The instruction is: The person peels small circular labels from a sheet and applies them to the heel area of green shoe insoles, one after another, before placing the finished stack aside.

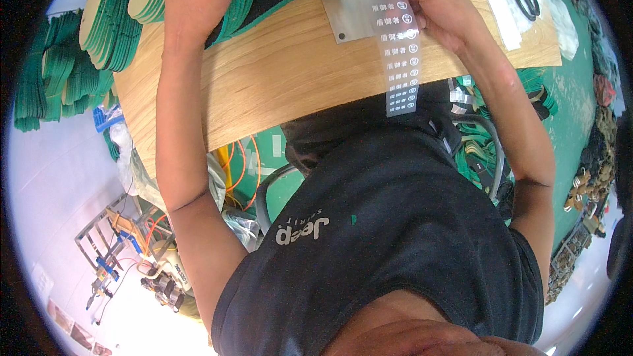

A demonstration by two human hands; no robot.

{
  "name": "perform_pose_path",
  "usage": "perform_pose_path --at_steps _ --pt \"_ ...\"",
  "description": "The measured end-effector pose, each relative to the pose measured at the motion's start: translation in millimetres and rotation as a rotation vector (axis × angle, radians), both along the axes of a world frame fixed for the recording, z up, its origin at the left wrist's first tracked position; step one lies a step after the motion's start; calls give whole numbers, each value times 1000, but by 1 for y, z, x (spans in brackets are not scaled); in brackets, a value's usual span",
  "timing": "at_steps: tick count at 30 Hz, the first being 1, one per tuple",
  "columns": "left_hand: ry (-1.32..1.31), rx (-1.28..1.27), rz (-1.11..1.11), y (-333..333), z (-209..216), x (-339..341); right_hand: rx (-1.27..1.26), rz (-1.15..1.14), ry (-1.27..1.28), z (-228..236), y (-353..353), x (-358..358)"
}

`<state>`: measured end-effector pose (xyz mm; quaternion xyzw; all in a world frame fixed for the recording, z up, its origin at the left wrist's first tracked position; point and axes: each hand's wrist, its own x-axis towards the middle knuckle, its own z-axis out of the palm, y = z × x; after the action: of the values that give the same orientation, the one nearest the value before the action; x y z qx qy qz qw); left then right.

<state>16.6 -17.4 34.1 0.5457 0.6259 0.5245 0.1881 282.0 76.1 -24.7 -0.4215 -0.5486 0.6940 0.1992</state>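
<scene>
Head view: at upper right, the right hand (438, 8) pinched a transparent label strip (399, 60), probably to let its length hang free past the worktop (264, 86); at upper left, the left hand (200, 0) was beside green-edged insoles (242, 1), its grip not visible.

The strip (400, 58) looks like glossy plastic, the tabletop (277, 89) smooth wood, the shirt (402, 224) matt cloth
</scene>
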Motion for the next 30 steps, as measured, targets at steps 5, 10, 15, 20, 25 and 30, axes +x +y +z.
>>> perform_pose_path --at_steps 5,10,15,20,25,30 --pt "9 22 63 1 -9 5 31 -12 -9 0 -2 -2" --pt "325 -324 -35 5 -5 10 82 -24 -65 12 -13 -7" --pt "269 -307 -146 5 7 28 61 -78 -50 11 -18 -4" --pt "402 -249 -152 3 7 37 88 -65 1 5 -18 3" --pt "420 -340 -106 2 2 24 84 39 86 1 -12 2" --pt "303 -374 -60 3 1 13 26 -225 90 13 -20 11"
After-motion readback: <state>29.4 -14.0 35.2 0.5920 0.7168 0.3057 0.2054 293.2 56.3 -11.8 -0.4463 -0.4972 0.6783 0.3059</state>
